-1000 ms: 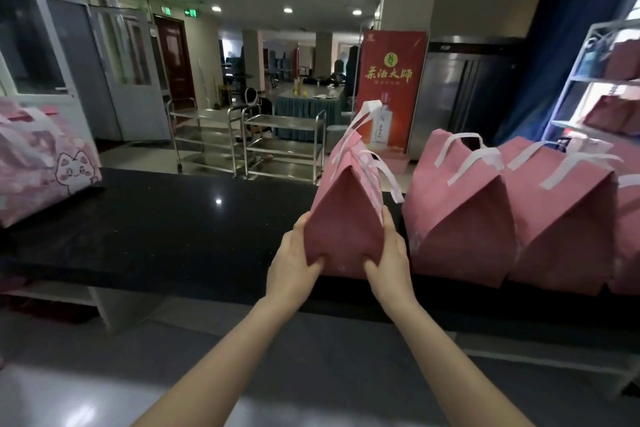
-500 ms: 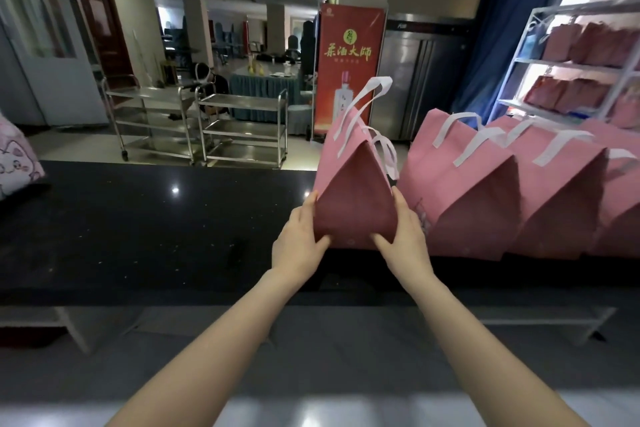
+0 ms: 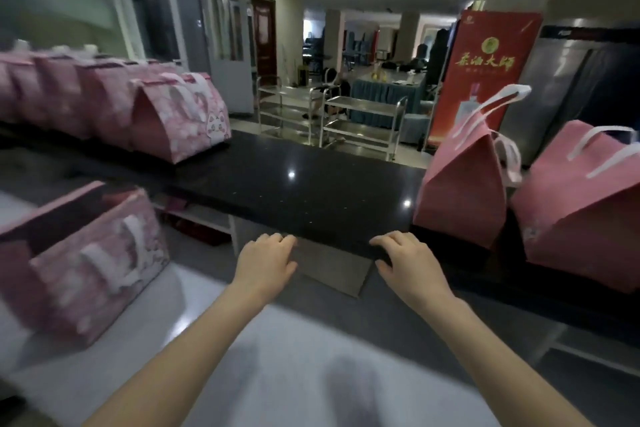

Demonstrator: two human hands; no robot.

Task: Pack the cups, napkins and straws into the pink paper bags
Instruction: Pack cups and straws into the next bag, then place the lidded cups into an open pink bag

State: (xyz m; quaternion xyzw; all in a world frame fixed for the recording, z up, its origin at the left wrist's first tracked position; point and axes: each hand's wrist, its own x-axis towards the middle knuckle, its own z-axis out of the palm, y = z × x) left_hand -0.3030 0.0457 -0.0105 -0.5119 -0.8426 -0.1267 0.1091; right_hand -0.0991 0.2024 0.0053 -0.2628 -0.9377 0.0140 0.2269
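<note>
Both hands are empty and apart, palms down with fingers loosely curled, reaching toward the near edge of the black tabletop (image 3: 311,191). The left hand (image 3: 265,262) and the right hand (image 3: 408,263) hang side by side just at that edge; whether the fingertips touch it cannot be told. To the right of the right hand, a closed pink bag (image 3: 464,191) stands upright on the tabletop with its white handles up, free of both hands. Just beside it on the right stands a second pink bag (image 3: 581,215), also closed, its side touching or nearly touching the first. At far left on the tabletop, a row of patterned pink bags (image 3: 180,121) runs back toward the wall, the nearest showing a cat face. Below and nearer, at lower left, an open patterned bag (image 3: 86,263) sits on a lower white surface, well apart from the hands. Behind the tabletop are metal carts (image 3: 360,121) and a red banner (image 3: 485,69). The view is somewhat blurred.
</note>
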